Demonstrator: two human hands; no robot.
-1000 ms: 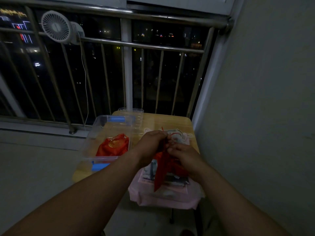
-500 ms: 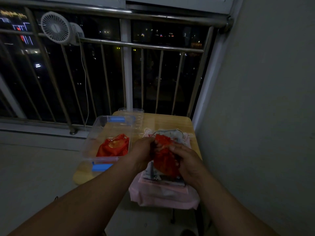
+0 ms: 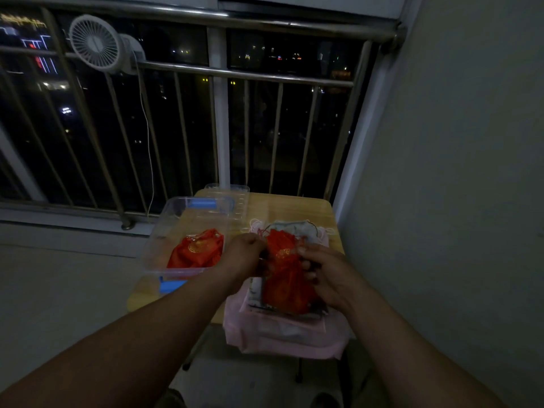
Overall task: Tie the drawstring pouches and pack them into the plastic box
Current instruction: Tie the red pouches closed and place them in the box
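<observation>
Red pouch (image 3: 287, 278) is held over the pink pile (image 3: 282, 334), long axis running away from the person, mouth at the far end. Left hand (image 3: 241, 260) pinches it near the mouth; right hand (image 3: 326, 275) grips its side. Plastic box (image 3: 160, 234) sits just left, so the left hand is nearer. Second pouch (image 3: 195, 251) lies inside.

I see the plastic box (image 3: 159, 240) on the surface's (image 3: 294, 210) left edge, a pouch (image 3: 195, 251) inside. Its lid (image 3: 232, 192) lies behind it. The pouch pile (image 3: 282, 337) fills the right side.
</observation>
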